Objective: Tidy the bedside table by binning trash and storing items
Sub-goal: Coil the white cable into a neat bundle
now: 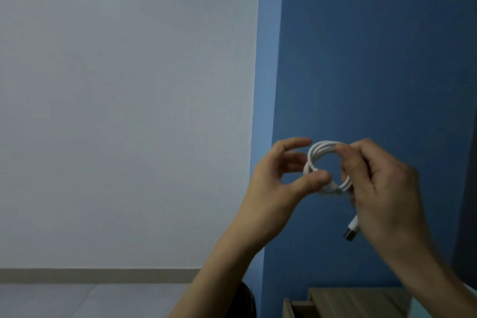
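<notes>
A white charging cable (316,155) is wound into a small coil and held up in front of the blue wall. My right hand (382,188) pinches the coil's right side between thumb and fingers. The cable's plug end (350,231) hangs down below that hand. My left hand (281,175) touches the coil's lower left with its thumb, while its fingers curl loosely beside the loop. The wooden bedside table (356,301) shows at the bottom right, below my hands.
A pale grey wall fills the left half, with a skirting board and grey floor (77,299) beneath. A dark round object (247,299) sits at the bottom edge behind my left forearm, left of the table.
</notes>
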Tool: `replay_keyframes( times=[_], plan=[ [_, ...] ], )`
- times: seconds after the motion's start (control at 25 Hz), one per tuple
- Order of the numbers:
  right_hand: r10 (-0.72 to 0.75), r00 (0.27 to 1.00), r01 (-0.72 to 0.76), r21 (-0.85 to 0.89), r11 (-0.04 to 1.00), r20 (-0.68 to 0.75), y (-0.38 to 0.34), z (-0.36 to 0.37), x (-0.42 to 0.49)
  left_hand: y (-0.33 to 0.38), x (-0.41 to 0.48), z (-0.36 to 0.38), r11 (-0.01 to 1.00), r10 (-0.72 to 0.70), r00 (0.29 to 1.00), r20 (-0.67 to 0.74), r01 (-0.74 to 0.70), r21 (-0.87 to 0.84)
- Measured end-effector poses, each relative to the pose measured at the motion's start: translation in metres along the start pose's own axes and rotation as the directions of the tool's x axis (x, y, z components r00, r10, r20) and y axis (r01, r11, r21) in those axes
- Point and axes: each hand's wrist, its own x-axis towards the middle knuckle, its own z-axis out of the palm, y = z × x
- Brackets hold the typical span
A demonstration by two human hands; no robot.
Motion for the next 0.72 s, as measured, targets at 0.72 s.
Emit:
replay_keyframes(
  times=[0.72],
  plan=[
    [0.057,0.982,-0.08,0.126,0.989,0.18,0.003,-0.009,-0.004,-0.003,0.0,-0.027,0.981,0.124,0.971,0.203,-0.151,0.124]
  ],
)
